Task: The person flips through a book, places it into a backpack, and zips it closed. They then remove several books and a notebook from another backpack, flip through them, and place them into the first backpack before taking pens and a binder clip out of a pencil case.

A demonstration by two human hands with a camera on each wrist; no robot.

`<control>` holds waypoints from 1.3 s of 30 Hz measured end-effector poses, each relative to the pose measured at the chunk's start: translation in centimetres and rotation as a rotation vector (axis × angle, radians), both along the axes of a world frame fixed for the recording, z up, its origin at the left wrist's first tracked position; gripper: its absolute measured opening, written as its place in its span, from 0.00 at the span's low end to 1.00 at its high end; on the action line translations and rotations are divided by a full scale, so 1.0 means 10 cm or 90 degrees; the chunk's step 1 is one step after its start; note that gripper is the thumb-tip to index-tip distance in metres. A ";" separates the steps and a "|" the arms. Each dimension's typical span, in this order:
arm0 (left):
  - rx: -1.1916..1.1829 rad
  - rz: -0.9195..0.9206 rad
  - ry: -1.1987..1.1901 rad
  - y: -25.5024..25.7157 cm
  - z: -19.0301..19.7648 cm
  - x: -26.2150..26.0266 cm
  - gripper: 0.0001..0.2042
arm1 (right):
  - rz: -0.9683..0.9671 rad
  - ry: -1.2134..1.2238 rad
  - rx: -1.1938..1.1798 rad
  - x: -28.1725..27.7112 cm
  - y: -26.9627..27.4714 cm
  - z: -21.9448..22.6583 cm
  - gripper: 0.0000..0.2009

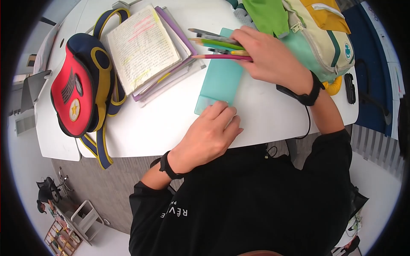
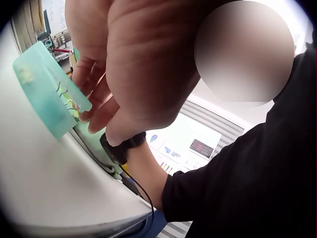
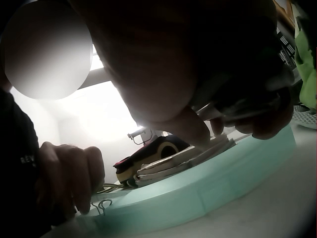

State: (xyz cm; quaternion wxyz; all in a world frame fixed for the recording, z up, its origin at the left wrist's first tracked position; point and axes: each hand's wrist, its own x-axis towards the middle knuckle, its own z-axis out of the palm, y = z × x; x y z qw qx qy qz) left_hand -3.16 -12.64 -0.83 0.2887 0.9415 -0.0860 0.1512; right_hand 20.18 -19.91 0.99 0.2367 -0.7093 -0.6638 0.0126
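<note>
My right hand grips a bundle of pens and pencils above the far part of a translucent teal pencil case. Pink, green and dark barrels jut out to the left of the fingers. On the white table, the case lies lengthwise in front of me. At its near end my left hand has curled fingers right at the edge, their tips hidden from above. In the left wrist view the pencil case shows beside those fingers. From the right wrist, the case stretches below the right hand.
Left of the case lie an open handwritten notebook and stacked folders. A red and navy bag with straps stands further left. A cream and green backpack is at the back right, with a small black object beside it. The table's front edge runs close to me.
</note>
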 end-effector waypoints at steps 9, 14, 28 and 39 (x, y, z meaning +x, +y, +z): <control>-0.058 -0.012 -0.026 0.06 0.06 -0.03 0.14 | -0.018 -0.084 -0.164 -0.13 0.16 0.00 0.24; -0.062 -0.009 -0.041 0.08 0.04 0.00 0.15 | -0.071 -0.196 -0.120 -0.27 0.13 -0.08 0.33; -0.054 0.040 -0.063 0.14 0.07 -0.02 0.16 | -0.059 -0.233 -0.048 -0.28 0.09 -0.05 0.44; -0.045 0.057 -0.128 0.18 0.13 0.00 0.12 | -0.083 -0.200 -0.055 -0.24 0.09 0.16 0.46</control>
